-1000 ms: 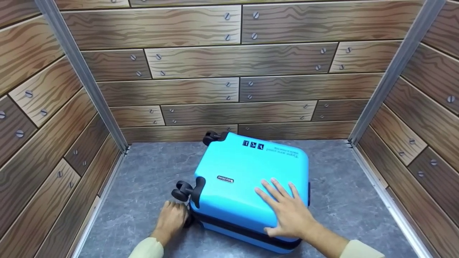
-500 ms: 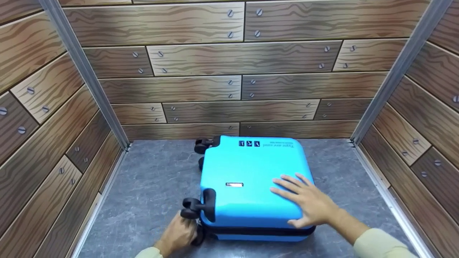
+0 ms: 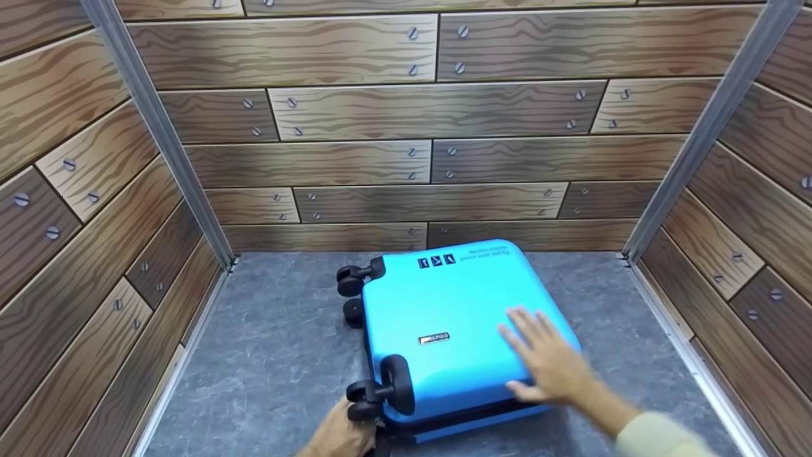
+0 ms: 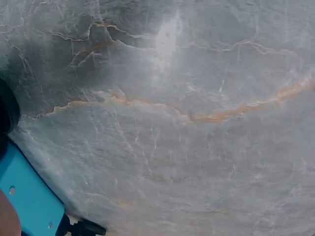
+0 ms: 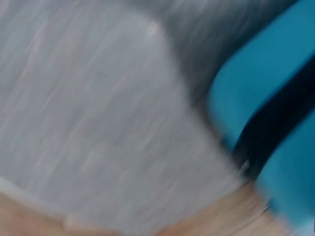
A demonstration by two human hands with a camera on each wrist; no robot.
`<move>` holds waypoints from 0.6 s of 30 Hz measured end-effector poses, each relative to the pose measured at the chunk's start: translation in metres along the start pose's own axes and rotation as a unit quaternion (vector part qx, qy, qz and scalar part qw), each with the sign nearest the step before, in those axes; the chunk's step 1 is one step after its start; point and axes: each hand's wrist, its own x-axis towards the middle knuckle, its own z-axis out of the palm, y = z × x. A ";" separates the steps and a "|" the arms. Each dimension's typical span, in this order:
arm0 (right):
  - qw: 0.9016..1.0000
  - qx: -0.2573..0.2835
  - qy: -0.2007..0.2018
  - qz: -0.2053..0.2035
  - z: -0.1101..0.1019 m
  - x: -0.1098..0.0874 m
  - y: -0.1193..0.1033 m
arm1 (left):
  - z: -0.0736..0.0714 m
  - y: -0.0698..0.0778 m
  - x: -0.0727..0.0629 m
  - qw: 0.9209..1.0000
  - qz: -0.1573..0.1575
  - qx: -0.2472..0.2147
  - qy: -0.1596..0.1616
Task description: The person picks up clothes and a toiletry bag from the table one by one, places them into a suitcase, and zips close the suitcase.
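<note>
A bright blue hard-shell suitcase (image 3: 463,298) lies flat on the grey floor, its black caster wheels (image 3: 353,280) pointing left. At its near left corner my left hand (image 3: 342,431) grips a lower wheel, partly hidden behind the upper wheel (image 3: 368,400). My right hand (image 3: 552,362) rests with spread fingers on the top near the right side. The left wrist view catches only an edge of the suitcase (image 4: 34,191) at the lower left. In the blurred right wrist view, a suitcase corner (image 5: 256,93) with its black seam appears at the right.
Wood-patterned panels form a back wall (image 3: 355,114), a left wall (image 3: 82,266) and a right wall (image 3: 761,228). Metal strips (image 3: 717,393) run along the base of the side walls. Grey marbled floor (image 3: 266,355) surrounds the suitcase.
The suitcase has turned counterclockwise on the floor, its near wheeled corner shifting right and toward me. Both hands have moved right with it.
</note>
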 end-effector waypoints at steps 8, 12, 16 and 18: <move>0.993 -0.046 -0.025 0.101 0.019 0.059 -0.107 | -0.001 -0.005 0.000 0.999 0.034 0.004 -0.015; 0.989 -0.046 -0.038 0.135 0.022 0.084 -0.139 | 0.001 -0.005 0.000 0.999 0.042 0.007 -0.017; 0.985 -0.056 -0.052 0.154 0.025 0.102 -0.157 | 0.002 -0.007 -0.003 0.998 0.049 0.033 -0.025; 0.985 -0.064 -0.055 0.148 0.026 0.109 -0.163 | 0.002 -0.007 -0.004 0.996 0.059 0.054 -0.029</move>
